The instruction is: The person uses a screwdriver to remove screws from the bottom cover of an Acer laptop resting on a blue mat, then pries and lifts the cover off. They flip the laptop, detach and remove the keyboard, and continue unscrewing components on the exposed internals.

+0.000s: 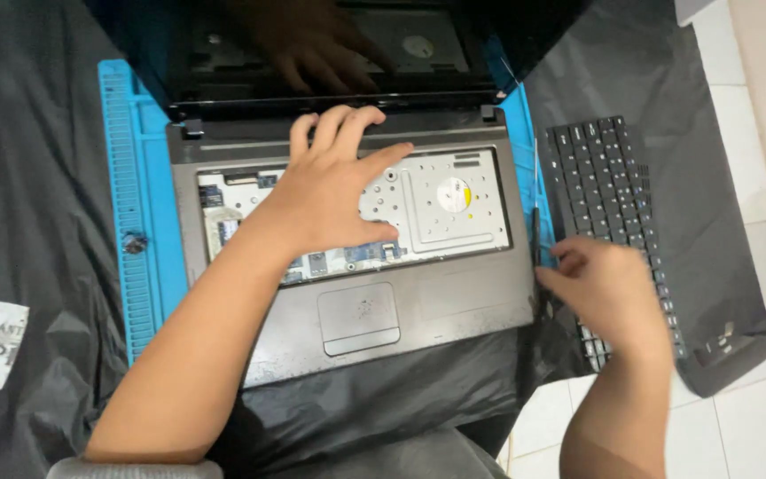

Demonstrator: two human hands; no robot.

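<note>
We pressed left hand [334, 191], fingers spread, on opened laptop [356, 306]; right hand [605, 288] fingers gripped thin black tool [535, 232] beside removed keyboard [605, 186].

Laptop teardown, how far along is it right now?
Done: the keyboard is out, lying to the right of the laptop, with the metal plate and board beneath exposed. In hand: the left hand presses on the open bay while the right hand holds a thin dark tool at the right edge. Left: the palmrest and touchpad remain fitted.

Left hand [334, 191] on opened laptop [454, 293]
</note>
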